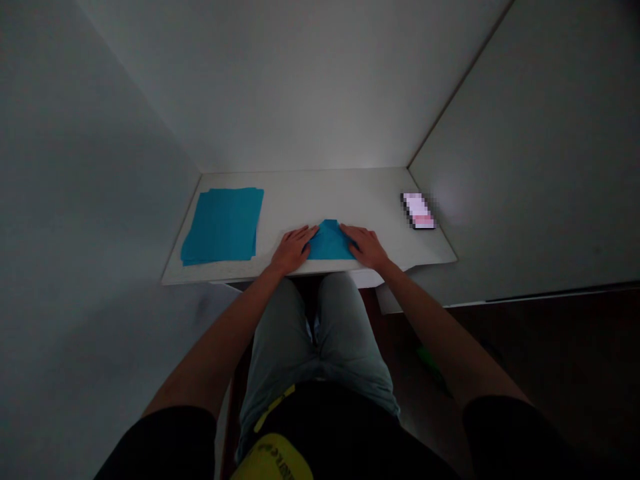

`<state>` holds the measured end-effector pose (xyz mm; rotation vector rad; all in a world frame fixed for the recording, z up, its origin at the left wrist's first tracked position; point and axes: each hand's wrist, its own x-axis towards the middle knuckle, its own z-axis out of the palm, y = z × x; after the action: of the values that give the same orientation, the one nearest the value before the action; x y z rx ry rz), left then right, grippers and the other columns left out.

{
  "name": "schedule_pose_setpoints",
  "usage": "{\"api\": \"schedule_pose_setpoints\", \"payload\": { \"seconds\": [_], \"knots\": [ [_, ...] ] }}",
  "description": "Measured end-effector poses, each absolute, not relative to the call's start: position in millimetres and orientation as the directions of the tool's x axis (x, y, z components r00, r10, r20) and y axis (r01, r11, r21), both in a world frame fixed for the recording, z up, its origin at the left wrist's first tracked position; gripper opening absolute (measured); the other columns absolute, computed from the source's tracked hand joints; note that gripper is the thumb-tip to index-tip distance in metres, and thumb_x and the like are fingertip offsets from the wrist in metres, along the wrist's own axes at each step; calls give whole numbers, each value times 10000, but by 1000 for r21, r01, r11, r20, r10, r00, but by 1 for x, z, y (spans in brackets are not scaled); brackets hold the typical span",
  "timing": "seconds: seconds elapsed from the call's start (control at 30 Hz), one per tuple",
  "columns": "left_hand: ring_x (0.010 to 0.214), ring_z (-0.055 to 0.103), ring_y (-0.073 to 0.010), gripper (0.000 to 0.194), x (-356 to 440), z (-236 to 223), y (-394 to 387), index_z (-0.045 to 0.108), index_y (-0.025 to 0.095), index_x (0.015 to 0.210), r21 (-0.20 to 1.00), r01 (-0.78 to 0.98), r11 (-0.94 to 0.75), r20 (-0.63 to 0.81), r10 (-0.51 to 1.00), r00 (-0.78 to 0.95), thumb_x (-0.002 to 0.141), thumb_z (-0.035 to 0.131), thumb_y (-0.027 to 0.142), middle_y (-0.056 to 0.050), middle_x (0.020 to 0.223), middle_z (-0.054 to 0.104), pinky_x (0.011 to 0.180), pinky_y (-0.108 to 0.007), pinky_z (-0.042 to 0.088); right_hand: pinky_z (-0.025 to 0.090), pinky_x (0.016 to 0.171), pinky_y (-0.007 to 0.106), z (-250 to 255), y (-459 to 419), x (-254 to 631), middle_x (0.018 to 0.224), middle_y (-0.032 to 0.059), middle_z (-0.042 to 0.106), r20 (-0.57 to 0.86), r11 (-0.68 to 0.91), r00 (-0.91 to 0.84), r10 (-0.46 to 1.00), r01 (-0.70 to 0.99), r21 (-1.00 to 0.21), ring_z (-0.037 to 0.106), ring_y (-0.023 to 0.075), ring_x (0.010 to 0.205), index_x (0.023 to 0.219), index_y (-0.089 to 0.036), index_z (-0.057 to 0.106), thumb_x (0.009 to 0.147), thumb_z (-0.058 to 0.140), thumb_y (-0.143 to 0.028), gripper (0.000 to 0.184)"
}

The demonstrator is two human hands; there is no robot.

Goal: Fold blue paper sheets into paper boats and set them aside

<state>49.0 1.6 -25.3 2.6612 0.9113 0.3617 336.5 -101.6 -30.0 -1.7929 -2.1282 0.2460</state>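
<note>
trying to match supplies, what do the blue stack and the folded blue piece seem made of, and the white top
The blue stack looks like thin matte paper: flat sheets, slightly offset edges, no shine. The folded blue piece looks like the same paper, holding sharp creases. The white top seems smooth laminated board, though dim light leaves that open.

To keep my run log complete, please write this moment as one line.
left hand: on folded blue paper | right hand: on same paper | nearby: blue paper stack, white desk
</note>
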Motion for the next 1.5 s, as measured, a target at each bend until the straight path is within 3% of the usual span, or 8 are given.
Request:
{"api": "schedule_pose_setpoints", "payload": {
  "seconds": [0.27, 0.43, 0.63, 0.8, 1.0, 1.1, 1.23, 1.5],
  "knots": [
    [1553, 495, -225, 558, 50, -27, -1, 535, 210, 1603, 291, 507, -812, 153, 562, 813, 1053, 438, 208, -73, 1646, 571, 1296, -465, 373, 433, 1124, 528, -26, -105, 334, 1566, 109, 643, 143, 267, -230, 963, 885, -381, 549, 324, 1466, 1596, -231, 574, 1030, 459, -252, 578],
    [1637, 370, -297, 575, 55, -27, -11, 553, 111, 1569, 157, 436, -886, 181, 460, 869, 1039, 512, 329, -153, 1714, 465, 1366, -526, 249, 413, 1155, 537, -25, -106, 329, 1623, 103, 591, 169, 363, -324, 931, 864, -348, 552, 316, 1477, 1456, -226, 666, 1050, 506, -365, 458],
    [1644, 349, -340, 671, 61, -25, -26, 502, 4, 1576, 86, 449, -890, 181, 457, 871, 1046, 517, 415, -249, 1723, 407, 1368, -515, 260, 379, 1202, 567, -26, -106, 325, 1687, 133, 508, 152, 385, -355, 922, 872, -302, 517, 344, 1509, 1440, -211, 633, 1072, 492, -419, 446],
    [1595, 440, -339, 573, 61, -29, -32, 559, 56, 1541, 122, 482, -868, 223, 497, 839, 1050, 503, 347, -241, 1669, 495, 1296, -529, 395, 374, 1186, 543, -22, -104, 317, 1621, 145, 583, 148, 348, -317, 937, 891, -292, 564, 321, 1458, 1338, -193, 653, 1104, 447, -413, 381],
    [1579, 469, -286, 559, 62, -43, -26, 520, 113, 1590, 216, 359, -908, 284, 410, 867, 1053, 455, 254, -178, 1656, 536, 1310, -517, 405, 393, 1109, 493, -9, -87, 294, 1356, 183, 728, 73, 203, -194, 978, 969, -141, 657, 324, 1232, 1343, -159, 671, 1114, 396, -269, 375],
    [1555, 499, -293, 543, 63, -45, -23, 539, 90, 1566, 242, 337, -910, 297, 400, 867, 1054, 461, 253, -196, 1626, 561, 1302, -518, 423, 421, 1076, 480, -10, -81, 282, 1507, 195, 645, 35, 174, -171, 985, 978, -117, 601, 342, 1294, 1448, -134, 632, 1088, 407, -226, 434],
    [1539, 514, -309, 525, 63, -44, -23, 562, 85, 1540, 250, 346, -905, 304, 412, 859, 1045, 489, 245, -202, 1607, 575, 1294, -530, 434, 402, 1135, 511, -19, -81, 272, 1717, 153, 458, 11, 134, -134, 991, 978, -158, 498, 369, 1424, 1646, -127, 459, 1079, 423, -281, 589],
    [1545, 504, -296, 495, 64, -35, -25, 609, 138, 1501, 297, 438, -849, 265, 513, 816, 1043, 552, 318, -178, 1632, 555, 1326, -523, 385, 227, 1303, 561, -33, -67, 275, 1775, 123, 360, 67, 219, -210, 975, 960, -172, 405, 333, 1578, 1712, -175, 367, 1098, 381, -393, 651]
  ]
}}
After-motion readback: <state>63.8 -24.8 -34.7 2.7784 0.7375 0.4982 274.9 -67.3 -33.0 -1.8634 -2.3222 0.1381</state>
